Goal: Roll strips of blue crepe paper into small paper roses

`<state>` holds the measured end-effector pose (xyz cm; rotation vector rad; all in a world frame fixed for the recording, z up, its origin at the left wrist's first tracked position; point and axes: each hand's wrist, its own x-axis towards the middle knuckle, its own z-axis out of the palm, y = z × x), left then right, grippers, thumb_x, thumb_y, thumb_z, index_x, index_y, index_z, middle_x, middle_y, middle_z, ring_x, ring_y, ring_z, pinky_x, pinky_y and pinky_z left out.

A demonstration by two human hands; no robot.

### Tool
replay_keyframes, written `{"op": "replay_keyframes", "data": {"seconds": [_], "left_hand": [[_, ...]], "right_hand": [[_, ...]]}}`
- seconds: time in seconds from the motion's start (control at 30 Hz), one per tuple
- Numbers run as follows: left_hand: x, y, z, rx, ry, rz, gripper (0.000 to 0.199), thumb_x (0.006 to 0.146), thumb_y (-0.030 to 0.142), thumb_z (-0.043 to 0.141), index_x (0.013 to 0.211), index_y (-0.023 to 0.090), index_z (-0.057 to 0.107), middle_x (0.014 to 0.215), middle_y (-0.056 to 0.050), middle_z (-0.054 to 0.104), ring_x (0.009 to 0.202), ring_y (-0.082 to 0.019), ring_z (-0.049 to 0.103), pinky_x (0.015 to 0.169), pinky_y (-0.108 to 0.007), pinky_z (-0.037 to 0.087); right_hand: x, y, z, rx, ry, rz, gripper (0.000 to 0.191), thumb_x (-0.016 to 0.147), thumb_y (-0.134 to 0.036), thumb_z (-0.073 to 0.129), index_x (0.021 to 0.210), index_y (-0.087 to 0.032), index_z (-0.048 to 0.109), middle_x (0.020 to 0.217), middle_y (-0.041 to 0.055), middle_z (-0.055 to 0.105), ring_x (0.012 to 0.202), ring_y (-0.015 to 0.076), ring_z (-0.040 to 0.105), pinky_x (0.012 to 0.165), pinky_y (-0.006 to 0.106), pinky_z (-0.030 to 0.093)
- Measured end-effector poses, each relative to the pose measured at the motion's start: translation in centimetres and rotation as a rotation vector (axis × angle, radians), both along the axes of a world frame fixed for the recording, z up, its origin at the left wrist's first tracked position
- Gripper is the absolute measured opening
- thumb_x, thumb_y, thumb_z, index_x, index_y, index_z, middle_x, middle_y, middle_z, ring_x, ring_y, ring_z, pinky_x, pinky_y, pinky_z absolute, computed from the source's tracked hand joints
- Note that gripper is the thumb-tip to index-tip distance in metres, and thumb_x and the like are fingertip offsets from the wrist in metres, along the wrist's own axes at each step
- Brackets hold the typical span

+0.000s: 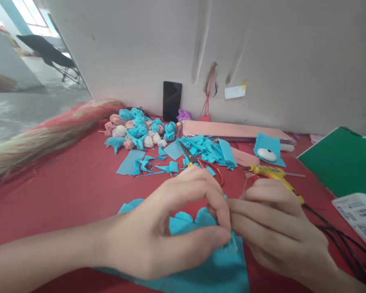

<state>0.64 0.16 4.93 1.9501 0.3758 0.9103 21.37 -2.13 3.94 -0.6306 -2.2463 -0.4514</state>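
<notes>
Near the front edge of the red surface (79,195), left hand (171,215): pinching the blue crepe paper (195,264) narrowly between thumb and index finger.
Right hand (280,232): meeting the left fingertips at the paper's right side, fingers curling; its exact grip is being hidden, so whether it is holding the paper cannot be told.
Blue crepe paper: lying beneath the left hand, its rounded lobes showing along the far edge.
Scissors (189,154): resting open just beyond the left hand, among blue paper scraps (205,148).
Glue gun (273,173): lying on its side beyond the right hand, its yellow body pointing left.
Black cables (341,234): trailing along the right side.
Paper flowers (137,131): forming a blue, pink and white pile at the far left.
Smartphone (172,99): leaning upright against the pale wall (134,53).
Peach paper pack (232,130): lying along the wall's foot.
White oval object (266,154): sitting on a blue paper piece (264,141).
Green board (344,158): standing at the far right, behind a white printed box (358,215).
</notes>
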Motion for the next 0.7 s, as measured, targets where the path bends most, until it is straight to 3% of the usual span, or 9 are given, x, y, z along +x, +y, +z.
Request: {"op": "replay_keyframes", "data": {"seconds": [0.27, 0.4, 0.5, 0.7], "left_hand": [[-0.1, 0.0, 0.4, -0.101, 0.046, -0.007, 0.012, 0.085, 0.011, 0.059, 0.075, 0.016, 0.057, 0.076, 0.001, 0.055, 0.076, -0.012, 0.053, 0.078, -0.024, 0.046], [-0.3, 0.4, 0.2, 0.009, 0.029, -0.042, 0.006, 0.087, 0.015, 0.059, 0.083, 0.016, 0.064, 0.079, -0.001, 0.058, 0.078, -0.014, 0.053, 0.074, -0.023, 0.046], [-0.5, 0.9, 0.2, 0.103, 0.048, -0.053, 0.013, 0.089, 0.014, 0.056, 0.083, 0.015, 0.067, 0.080, -0.002, 0.058, 0.081, -0.014, 0.053, 0.076, -0.022, 0.046], [-0.6, 1.2, 0.0, 0.078, 0.042, -0.049, 0.019, 0.092, 0.015, 0.053, 0.076, 0.016, 0.063, 0.080, -0.003, 0.058, 0.082, -0.014, 0.055, 0.080, -0.023, 0.046]], "right_hand": [[-0.1, 0.4, -0.2, -0.012, -0.030, 0.048, 0.024, 0.095, -0.012, 0.048, 0.086, -0.025, 0.067, 0.072, -0.0034, 0.077, 0.064, 0.0163, 0.060, 0.075, 0.031, 0.045], [-0.1, 0.4, -0.3, -0.028, -0.017, 0.075, 0.022, 0.092, -0.011, 0.050, 0.082, -0.024, 0.066, 0.070, -0.0026, 0.076, 0.066, 0.0167, 0.058, 0.073, 0.033, 0.047], [-0.3, 0.4, -0.3, -0.106, 0.039, 0.110, 0.021, 0.090, -0.010, 0.051, 0.080, -0.023, 0.064, 0.069, -0.0025, 0.074, 0.068, 0.0163, 0.056, 0.070, 0.032, 0.047], [-0.6, 0.5, -0.3, -0.322, 0.111, 0.239, 0.020, 0.084, -0.002, 0.052, 0.081, -0.018, 0.064, 0.074, -0.0014, 0.074, 0.063, 0.0138, 0.055, 0.075, 0.032, 0.046]]}}
